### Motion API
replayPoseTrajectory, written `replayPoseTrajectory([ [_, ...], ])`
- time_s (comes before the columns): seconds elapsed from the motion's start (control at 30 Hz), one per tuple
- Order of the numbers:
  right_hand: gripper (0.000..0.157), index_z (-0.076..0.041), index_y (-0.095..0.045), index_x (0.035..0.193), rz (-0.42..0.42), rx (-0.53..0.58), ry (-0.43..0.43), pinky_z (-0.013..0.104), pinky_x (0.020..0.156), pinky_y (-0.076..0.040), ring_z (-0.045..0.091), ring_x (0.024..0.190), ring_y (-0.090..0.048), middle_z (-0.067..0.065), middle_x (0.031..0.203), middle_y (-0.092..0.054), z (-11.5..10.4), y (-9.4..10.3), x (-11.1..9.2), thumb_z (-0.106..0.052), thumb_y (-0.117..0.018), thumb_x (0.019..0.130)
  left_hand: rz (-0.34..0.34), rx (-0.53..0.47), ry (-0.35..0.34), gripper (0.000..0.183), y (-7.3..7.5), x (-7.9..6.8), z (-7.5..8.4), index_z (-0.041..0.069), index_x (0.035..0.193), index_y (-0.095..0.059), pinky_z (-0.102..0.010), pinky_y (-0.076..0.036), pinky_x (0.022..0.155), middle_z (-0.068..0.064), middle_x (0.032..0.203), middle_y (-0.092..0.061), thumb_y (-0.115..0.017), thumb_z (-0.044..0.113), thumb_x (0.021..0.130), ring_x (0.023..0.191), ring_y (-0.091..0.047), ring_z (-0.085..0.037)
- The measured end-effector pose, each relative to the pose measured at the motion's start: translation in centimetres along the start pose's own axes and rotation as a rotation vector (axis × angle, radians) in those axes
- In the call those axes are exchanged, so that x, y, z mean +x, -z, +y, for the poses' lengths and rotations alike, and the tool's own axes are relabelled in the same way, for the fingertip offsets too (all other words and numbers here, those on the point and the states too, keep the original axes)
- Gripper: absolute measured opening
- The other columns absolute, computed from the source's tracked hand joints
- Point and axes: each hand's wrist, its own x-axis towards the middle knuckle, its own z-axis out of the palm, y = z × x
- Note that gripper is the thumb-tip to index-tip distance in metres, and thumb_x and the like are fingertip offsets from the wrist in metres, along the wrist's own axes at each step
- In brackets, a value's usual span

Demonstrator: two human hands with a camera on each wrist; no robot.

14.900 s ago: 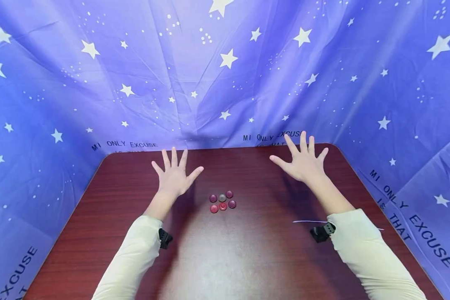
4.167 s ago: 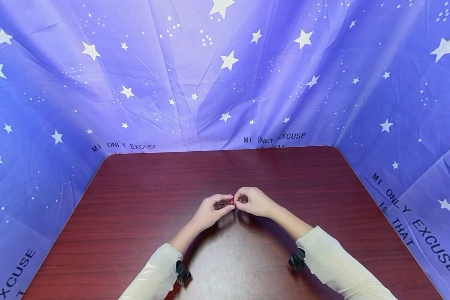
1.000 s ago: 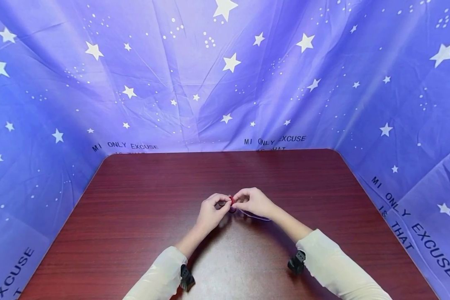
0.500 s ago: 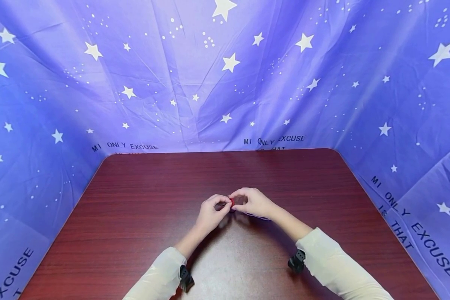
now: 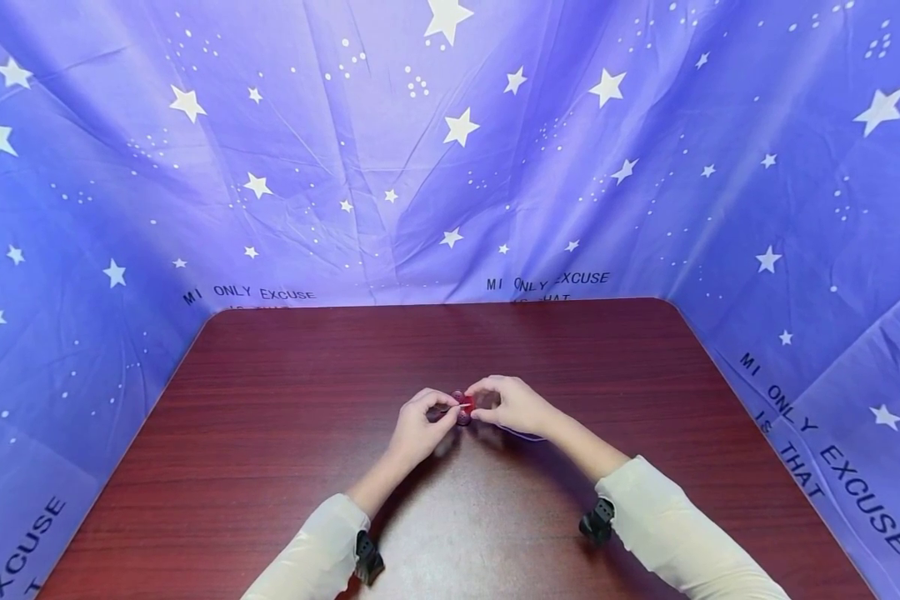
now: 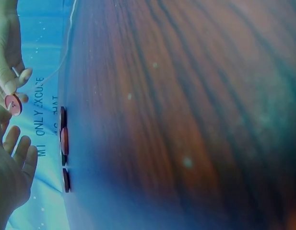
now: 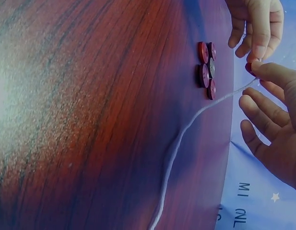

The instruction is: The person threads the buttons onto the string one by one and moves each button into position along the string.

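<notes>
Above the table, my right hand (image 5: 516, 406) holds a red button (image 6: 13, 104) by its edge between thumb and fingertip. My left hand (image 5: 420, 427) is close against it, thumb and index finger pinching the pale end of a cord (image 5: 462, 406) at the button's face. On the other side the thin light-purple cord (image 7: 186, 129) runs from the button past my right hand and down to the table. Several loose buttons, among them a dark purple button (image 7: 204, 75), a red button (image 7: 203, 51) and a grey button (image 7: 211, 68), lie in a cluster just beneath my hands.
The dark red wooden table (image 5: 285, 358) has rounded far corners. A blue-purple cloth (image 5: 390, 150) with white stars and lettering hangs behind it and at both sides. Black wrist cameras sit at both cuffs.
First both hands were spread, with buttons and cord on the table. A second ago my left fingers pinched the red button; now they pinch the cord end, and my right fingers hold the button.
</notes>
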Motion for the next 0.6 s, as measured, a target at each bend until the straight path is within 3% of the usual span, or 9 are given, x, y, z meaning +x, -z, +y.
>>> replayPoseTrajectory([
  [0.2, 0.026, -0.005, -0.065, 0.105, -0.002, -0.007, -0.013, 0.022, 0.069, -0.051, 0.007, 0.076, -0.061, 0.002, 0.088, -0.069, 0.7, 0.2, -0.1, -0.011, -0.071, 0.08, -0.003, 0.026, 0.029, 0.004, 0.2, -0.1, -0.1, 0.007, 0.084, -0.068, -0.035, -0.054, 0.068, -0.004, 0.085, -0.065, -0.07, 0.009, 0.081, 0.076, -0.063, -0.024],
  [0.6, 0.026, -0.007, -0.065, 0.106, 0.007, -0.022, -0.069, 0.021, 0.07, -0.049, 0.009, 0.076, -0.059, 0.0, 0.085, -0.067, 2.0, 0.5, -0.4, -0.011, -0.069, 0.081, 0.029, 0.049, 0.017, 0.006, 0.1, -0.4, -0.4, 0.012, 0.081, -0.069, -0.027, -0.054, 0.068, -0.001, 0.082, -0.064, -0.072, 0.007, 0.079, 0.076, -0.061, -0.015],
])
